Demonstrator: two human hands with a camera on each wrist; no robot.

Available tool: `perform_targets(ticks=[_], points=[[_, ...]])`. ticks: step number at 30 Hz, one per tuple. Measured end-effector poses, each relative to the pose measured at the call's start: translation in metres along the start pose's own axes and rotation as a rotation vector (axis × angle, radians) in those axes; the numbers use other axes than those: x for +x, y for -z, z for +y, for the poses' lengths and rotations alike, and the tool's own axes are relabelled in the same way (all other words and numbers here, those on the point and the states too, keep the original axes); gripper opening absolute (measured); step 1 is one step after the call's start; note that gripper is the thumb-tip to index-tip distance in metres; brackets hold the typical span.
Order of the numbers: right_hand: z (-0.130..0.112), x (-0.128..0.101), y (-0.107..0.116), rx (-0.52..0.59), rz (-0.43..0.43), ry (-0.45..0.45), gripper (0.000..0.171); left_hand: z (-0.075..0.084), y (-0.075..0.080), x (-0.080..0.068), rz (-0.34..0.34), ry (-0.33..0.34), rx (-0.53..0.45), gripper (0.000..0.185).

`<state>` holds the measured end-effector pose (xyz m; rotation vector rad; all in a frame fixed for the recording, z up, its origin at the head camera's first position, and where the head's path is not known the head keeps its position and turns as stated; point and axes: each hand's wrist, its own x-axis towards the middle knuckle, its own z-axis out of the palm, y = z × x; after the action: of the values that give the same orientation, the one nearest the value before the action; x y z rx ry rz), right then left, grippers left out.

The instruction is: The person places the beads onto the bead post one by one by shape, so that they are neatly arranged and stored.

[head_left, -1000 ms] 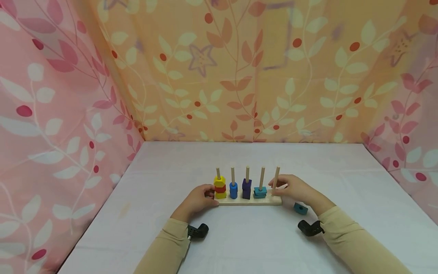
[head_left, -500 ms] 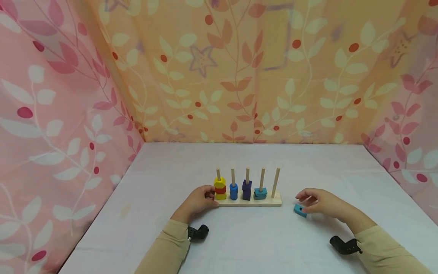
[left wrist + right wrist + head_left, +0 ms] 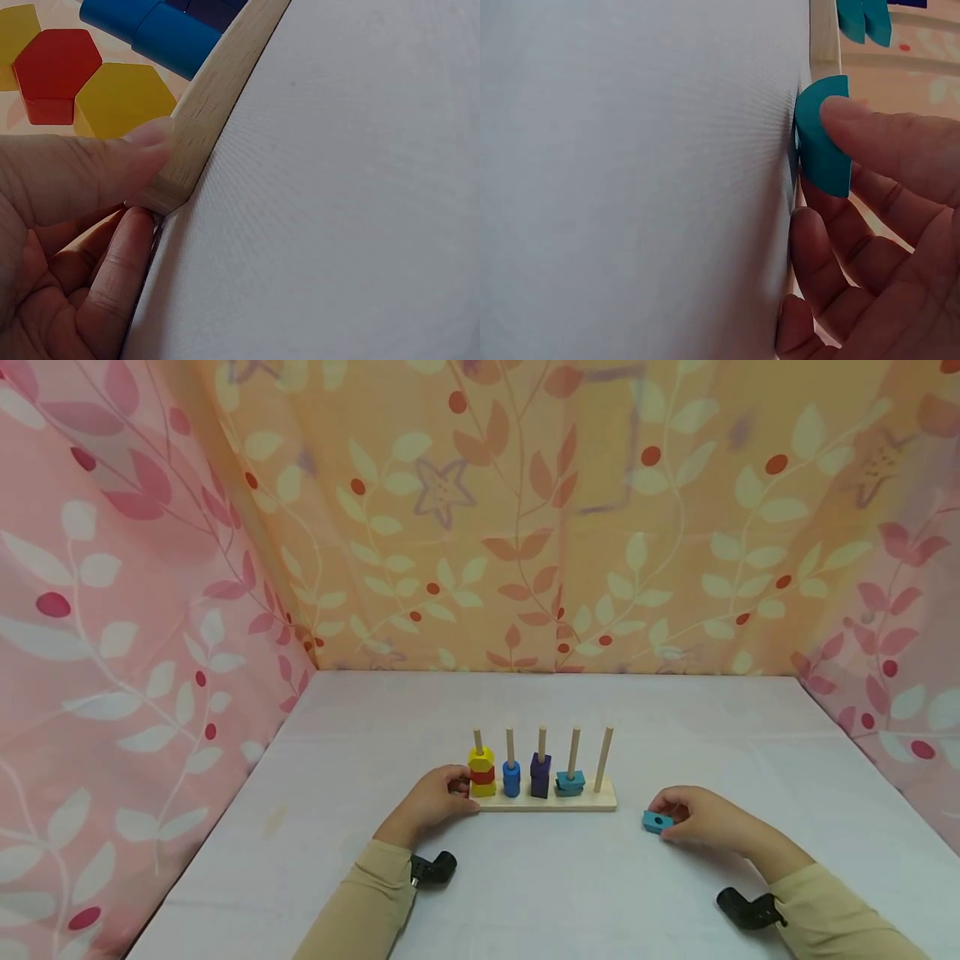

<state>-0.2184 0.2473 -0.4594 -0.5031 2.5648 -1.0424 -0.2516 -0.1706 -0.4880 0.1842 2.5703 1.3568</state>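
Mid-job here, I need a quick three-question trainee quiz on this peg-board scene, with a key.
1. True or false: the rightmost peg on the wooden base carries no block.
2. What does the right hand pinch? A) teal block B) red block C) a peg
3. Fill in: the left hand holds the base at the end next to the ____ and red stack.

Key: 1 true; 2 A, the teal block on the table; 3 yellow.
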Motion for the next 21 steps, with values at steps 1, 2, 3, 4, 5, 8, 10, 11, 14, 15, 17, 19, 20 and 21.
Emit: perform_targets(ticks=[1, 2, 3, 4, 5, 8, 10, 11, 14, 15, 17, 19, 20, 21], points=[[0.000, 0.000, 0.000, -0.007, 0.006, -0.005, 0.025, 0.000, 0.000, 0.000, 0.001, -0.001, -0.004, 0.047], [-0.001, 0.000, 0.000, -0.013, 0.010, 0.001, 0.023, 0.001, 0.000, -0.001, 0.000, 0.001, -0.008, 0.047], [-0.001, 0.000, 0.000, -0.014, 0.013, -0.001, 0.022, 0.001, 0.000, -0.001, -0.001, 0.001, -0.010, 0.047], [-0.001, -0.001, 0.001, -0.022, 0.016, 0.000, 0.021, 0.001, 0.000, -0.001, -0.003, 0.003, -0.009, 0.047], [-0.001, -0.002, 0.001, -0.019, 0.017, 0.002, 0.020, 0.001, 0.000, -0.001, -0.004, 0.002, -0.009, 0.047], [-0.002, -0.004, 0.006, -0.028, 0.020, -0.003, 0.018, 0.001, -0.001, -0.002, -0.006, 0.003, -0.007, 0.048], [-0.004, -0.004, 0.011, -0.036, 0.026, -0.003, 0.018, 0.002, -0.001, -0.003, -0.005, 0.004, -0.003, 0.049], [-0.006, -0.004, 0.014, -0.039, 0.033, -0.002, 0.018, 0.002, -0.001, -0.003, -0.002, 0.002, 0.000, 0.048], [-0.017, -0.002, 0.025, -0.060, 0.069, -0.013, 0.019, 0.002, -0.001, -0.004, 0.000, -0.002, 0.009, 0.048], [-0.022, 0.000, 0.029, -0.063, 0.083, -0.015, 0.019, 0.002, -0.001, -0.004, 0.000, -0.004, 0.012, 0.048], [-0.032, 0.003, 0.038, -0.069, 0.117, -0.009, 0.020, 0.002, -0.001, -0.004, 0.002, -0.012, 0.019, 0.047], [-0.041, 0.006, 0.047, -0.077, 0.153, 0.011, 0.021, 0.001, -0.001, -0.004, 0.002, -0.018, 0.018, 0.047], [-0.046, 0.008, 0.052, -0.083, 0.173, 0.030, 0.021, 0.001, -0.001, -0.003, 0.004, -0.021, 0.017, 0.047], [-0.052, 0.009, 0.056, -0.087, 0.195, 0.053, 0.021, 0.002, 0.000, -0.003, 0.004, -0.024, 0.017, 0.048]])
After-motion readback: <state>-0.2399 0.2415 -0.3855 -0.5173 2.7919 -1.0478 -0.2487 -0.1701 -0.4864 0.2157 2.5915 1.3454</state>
